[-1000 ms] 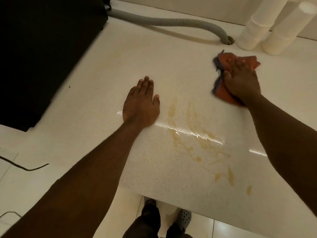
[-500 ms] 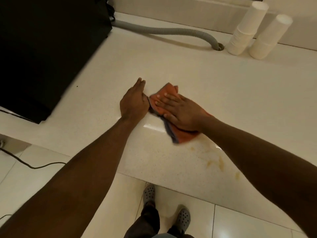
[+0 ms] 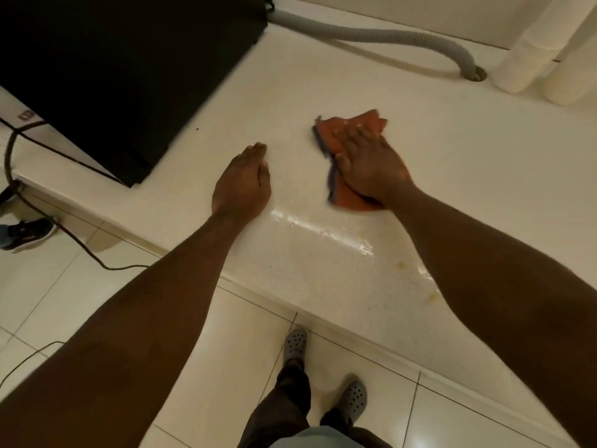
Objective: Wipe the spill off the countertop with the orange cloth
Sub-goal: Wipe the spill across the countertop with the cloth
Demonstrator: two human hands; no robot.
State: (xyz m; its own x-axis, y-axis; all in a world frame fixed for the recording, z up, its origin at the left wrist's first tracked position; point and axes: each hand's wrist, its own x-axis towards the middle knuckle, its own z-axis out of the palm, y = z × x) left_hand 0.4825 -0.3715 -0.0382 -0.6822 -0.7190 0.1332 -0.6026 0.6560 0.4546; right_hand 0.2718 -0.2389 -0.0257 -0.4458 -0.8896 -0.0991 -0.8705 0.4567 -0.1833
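Orange cloth (image 3: 350,126) lies crumpled on the white countertop (image 3: 452,150), pinned under the right hand (image 3: 371,163), which presses on it palm down, fingers spread flat, not curled round it. Left hand (image 3: 240,182) rests flat and open on the counter, well left of the cloth, holding nothing. Wet sheen and faint yellowish spill marks (image 3: 402,263) sit nearer the counter edge, below the cloth. Grey hose (image 3: 403,38) and black appliance (image 3: 113,59) at the back.
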